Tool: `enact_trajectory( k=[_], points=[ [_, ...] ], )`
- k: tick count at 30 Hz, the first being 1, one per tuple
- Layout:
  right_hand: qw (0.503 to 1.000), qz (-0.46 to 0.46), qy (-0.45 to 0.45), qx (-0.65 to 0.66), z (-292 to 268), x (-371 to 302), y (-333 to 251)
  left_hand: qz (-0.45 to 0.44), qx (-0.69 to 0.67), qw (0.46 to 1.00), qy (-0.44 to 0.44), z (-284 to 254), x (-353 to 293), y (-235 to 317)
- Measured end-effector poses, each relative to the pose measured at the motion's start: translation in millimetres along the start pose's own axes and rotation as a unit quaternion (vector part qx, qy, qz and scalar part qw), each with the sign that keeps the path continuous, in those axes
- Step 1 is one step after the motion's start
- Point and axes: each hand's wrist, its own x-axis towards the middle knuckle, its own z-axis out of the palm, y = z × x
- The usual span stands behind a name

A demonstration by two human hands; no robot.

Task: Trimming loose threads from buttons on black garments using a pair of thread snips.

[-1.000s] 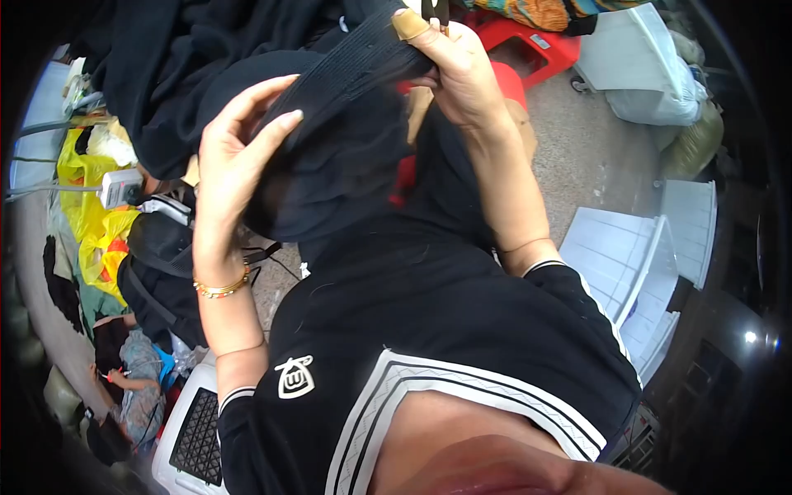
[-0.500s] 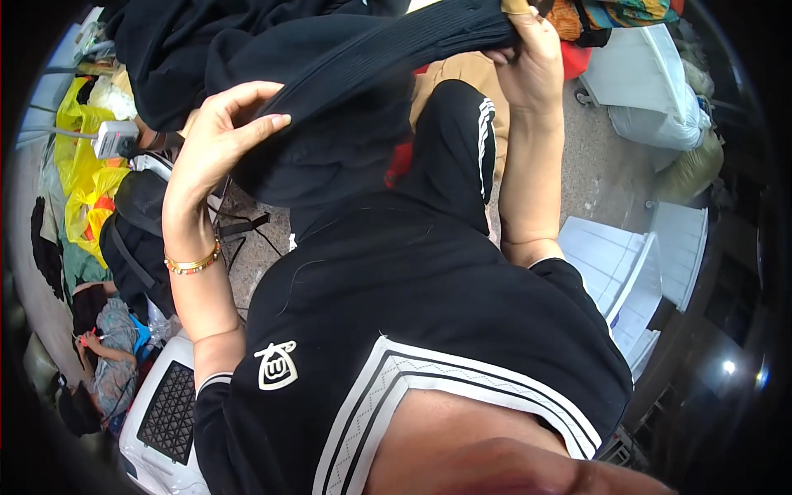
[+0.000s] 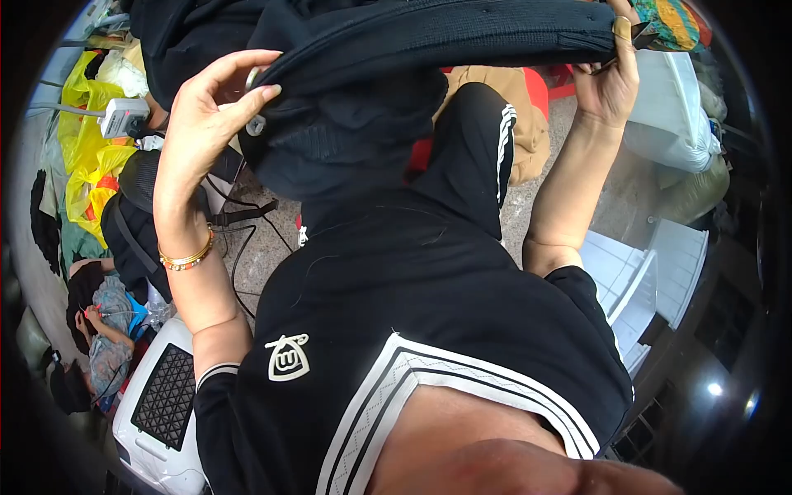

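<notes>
A black knit garment (image 3: 330, 140) with a long ribbed band (image 3: 462, 37) is stretched between my hands at the top of the head view. My left hand (image 3: 206, 115) pinches the band's left end between thumb and fingers. A small round, shiny thing shows beside those fingers, too small to name. At the band's far right end, my right hand (image 3: 609, 87) grips the edge, with a tan covering on its thumb. Something dark and pointed juts out past that thumb; its kind is unclear. The garment's lower folds hang over my lap, and its far part runs out of view.
On the left are a white power socket block (image 3: 125, 117), yellow plastic bags (image 3: 78, 124), a black bag (image 3: 132, 239) and loose cables. A white case with a dark grille (image 3: 161, 396) stands lower left, near another person (image 3: 111, 338). White bins (image 3: 664, 107) and tubs (image 3: 631, 280) line the right.
My right hand has moved to the right with the band's end, so the ribbed band is drawn out longer and straighter. My left hand has shifted slightly left and up, still pinching.
</notes>
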Motion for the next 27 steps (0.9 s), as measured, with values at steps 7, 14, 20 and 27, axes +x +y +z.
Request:
enact_trajectory(
  k=[7,14,20,27],
  points=[
    [0.860,-0.057,0.063,-0.503,-7.8,-0.6,-44.2,-0.009,0.004,1.000,0.014,0.0,6.6,-14.3],
    [0.793,-0.174,0.204,-0.547,8.6,38.4,12.1,-0.012,-0.014,1.000,0.024,-9.0,4.7,-13.6],
    [0.732,-0.213,0.264,-0.591,6.4,67.8,29.9,-0.076,-0.285,0.955,0.033,-41.8,8.2,-5.5],
    [0.624,-0.026,0.028,-0.780,-4.0,38.1,126.3,0.050,-0.674,0.729,-0.113,-111.3,32.1,14.0]
  ],
)
